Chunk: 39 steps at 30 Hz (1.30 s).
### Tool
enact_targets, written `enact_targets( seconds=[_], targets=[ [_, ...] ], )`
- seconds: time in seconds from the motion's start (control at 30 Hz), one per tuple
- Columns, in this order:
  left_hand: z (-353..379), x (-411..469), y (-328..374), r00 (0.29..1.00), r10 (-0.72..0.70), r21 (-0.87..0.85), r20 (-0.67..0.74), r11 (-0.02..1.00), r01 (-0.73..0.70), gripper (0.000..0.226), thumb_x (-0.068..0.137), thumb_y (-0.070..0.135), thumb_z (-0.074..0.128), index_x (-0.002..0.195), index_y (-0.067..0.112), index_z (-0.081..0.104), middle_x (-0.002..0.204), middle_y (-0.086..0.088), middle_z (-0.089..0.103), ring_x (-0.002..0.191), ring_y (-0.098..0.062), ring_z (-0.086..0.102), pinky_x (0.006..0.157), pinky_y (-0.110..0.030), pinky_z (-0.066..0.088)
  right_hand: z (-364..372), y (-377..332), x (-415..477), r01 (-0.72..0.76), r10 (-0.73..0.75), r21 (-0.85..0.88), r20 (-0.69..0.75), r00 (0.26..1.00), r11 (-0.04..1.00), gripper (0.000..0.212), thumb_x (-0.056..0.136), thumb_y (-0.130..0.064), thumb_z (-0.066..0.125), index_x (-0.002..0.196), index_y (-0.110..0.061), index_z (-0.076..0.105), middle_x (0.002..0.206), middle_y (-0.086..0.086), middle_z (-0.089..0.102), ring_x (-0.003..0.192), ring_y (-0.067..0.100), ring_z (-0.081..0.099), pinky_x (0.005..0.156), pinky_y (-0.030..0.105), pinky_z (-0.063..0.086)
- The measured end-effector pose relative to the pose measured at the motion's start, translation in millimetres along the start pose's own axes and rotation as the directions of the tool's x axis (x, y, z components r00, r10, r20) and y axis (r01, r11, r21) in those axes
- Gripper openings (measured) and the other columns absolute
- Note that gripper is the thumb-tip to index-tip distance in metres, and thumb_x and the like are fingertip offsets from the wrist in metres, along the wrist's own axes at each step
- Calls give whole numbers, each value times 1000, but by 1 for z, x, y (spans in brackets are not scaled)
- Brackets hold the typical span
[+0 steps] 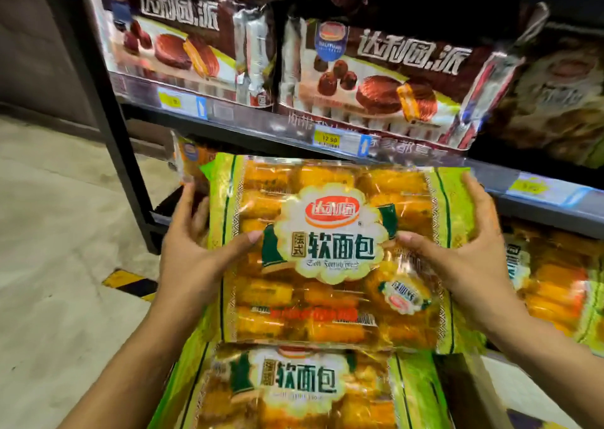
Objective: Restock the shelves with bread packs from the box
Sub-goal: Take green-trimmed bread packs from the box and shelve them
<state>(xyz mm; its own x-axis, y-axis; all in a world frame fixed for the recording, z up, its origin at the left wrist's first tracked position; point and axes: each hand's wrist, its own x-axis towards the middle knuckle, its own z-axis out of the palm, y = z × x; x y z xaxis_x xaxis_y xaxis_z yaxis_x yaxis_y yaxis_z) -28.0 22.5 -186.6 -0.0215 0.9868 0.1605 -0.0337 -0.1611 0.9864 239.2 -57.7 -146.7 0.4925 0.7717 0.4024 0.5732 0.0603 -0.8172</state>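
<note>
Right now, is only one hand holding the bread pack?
No, both the left hand and the right hand grip the bread pack at its sides.

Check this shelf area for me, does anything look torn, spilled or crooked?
Nothing stands out. The bread pack looks sealed, gripped level by the left hand and right hand. The chocolate pie packs on the shelf above lean slightly but look intact.
</note>
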Motion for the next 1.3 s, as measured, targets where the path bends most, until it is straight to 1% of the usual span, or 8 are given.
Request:
enact_targets(
  seconds=[0.1,0.2,0.43,0.6,0.77,0.97,1.17,1.3],
  targets=[
    [8,14,-10,995,-81,-120,62,989,88,64,50,15,90,110,19,69,91,7,78,86,-12,74,72,-34,62,-7,-20,17,174,-175,-49,-15,984,983,104,52,-37,81,141,-39,28,138,-31,31,121,-27,32,104,0,24],
    [22,17,-16,985,-55,-200,161,976,87,44,55,16,85,95,25,68,84,12,78,77,-6,73,58,-24,58,-27,-32,27,260,-264,-117,-19,964,958,98,57,-34,81,137,-40,24,129,-40,26,116,-33,27,102,-3,23],
    [74,16,9,917,33,-120,398,993,17,90,33,61,90,114,35,62,111,3,75,103,-20,71,90,-50,54,-84,-7,47,154,-163,-84,-101,982,984,107,55,-34,82,146,-36,26,131,-27,37,122,-5,45,106,23,38],
    [137,8,46,927,142,-27,348,990,-142,82,26,71,84,103,47,65,104,11,76,96,-12,72,85,-43,55,-140,30,72,83,-82,3,-124,989,997,109,51,-34,82,145,-37,27,135,-15,43,119,3,48,96,14,41],
    [220,-5,77,907,142,-86,397,989,-117,91,29,50,89,114,30,64,101,2,77,88,-22,75,72,-43,60,-216,66,119,40,-21,121,-156,988,992,113,49,-41,82,147,-30,28,134,-9,51,118,10,54,100,31,44],
    [325,-5,102,900,103,-61,424,995,-85,64,49,12,83,110,19,65,95,-9,78,79,-29,75,61,-39,60,-287,121,167,-60,110,292,-158,981,955,81,60,-41,79,132,-19,49,112,-5,67,90,3,64,61,7,52],
    [371,42,117,923,58,71,381,993,-91,46,54,39,83,95,21,75,105,-13,75,100,-34,70,93,-54,53,-333,142,194,-274,230,451,149,962,850,69,44,-50,84,99,-11,73,91,10,77,74,21,75,67,31,59],
    [397,54,125,925,-23,141,379,989,-33,16,60,39,76,69,27,79,75,0,76,88,-31,67,96,-51,50,-341,153,210,-469,299,311,464,834,827,80,28,-59,89,98,-21,78,100,7,76,95,27,72,96,44,50]
  ],
)
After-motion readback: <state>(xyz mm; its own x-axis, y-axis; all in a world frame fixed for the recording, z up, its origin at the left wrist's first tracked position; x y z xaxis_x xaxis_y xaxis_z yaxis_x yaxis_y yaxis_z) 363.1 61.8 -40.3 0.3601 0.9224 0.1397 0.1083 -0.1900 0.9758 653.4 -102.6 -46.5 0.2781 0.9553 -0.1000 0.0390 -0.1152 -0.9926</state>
